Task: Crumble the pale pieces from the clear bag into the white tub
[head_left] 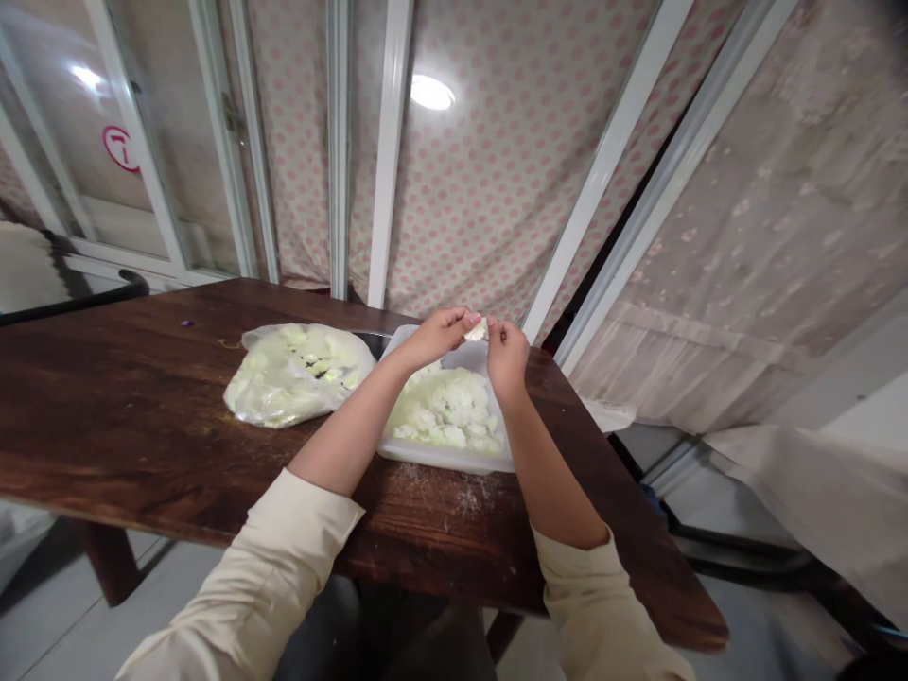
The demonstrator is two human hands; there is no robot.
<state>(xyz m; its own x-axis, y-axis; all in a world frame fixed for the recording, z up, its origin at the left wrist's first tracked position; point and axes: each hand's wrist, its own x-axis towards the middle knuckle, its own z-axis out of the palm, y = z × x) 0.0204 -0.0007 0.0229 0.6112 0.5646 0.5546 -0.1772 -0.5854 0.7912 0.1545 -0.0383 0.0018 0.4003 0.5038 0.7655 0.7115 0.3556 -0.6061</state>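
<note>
Over the far part of a white tray (454,460), my left hand (448,333) and my right hand (506,355) are close together. Between their fingertips is a small whitish piece (478,330), pinched from both sides. Below my hands, a heap of pale green-white pieces (446,409) fills much of the tray. Left of the tray lies a clear plastic bag (294,374) with pale green pieces in it. Part of a dark metal container (373,342) shows between the bag and the tray, mostly hidden.
The brown wooden table (177,416) has white crumbs near its front edge. A small purple scrap (186,323) lies at its back left. Behind it stand glass panels with a dotted curtain (497,170). Chairs with light covers are at both sides.
</note>
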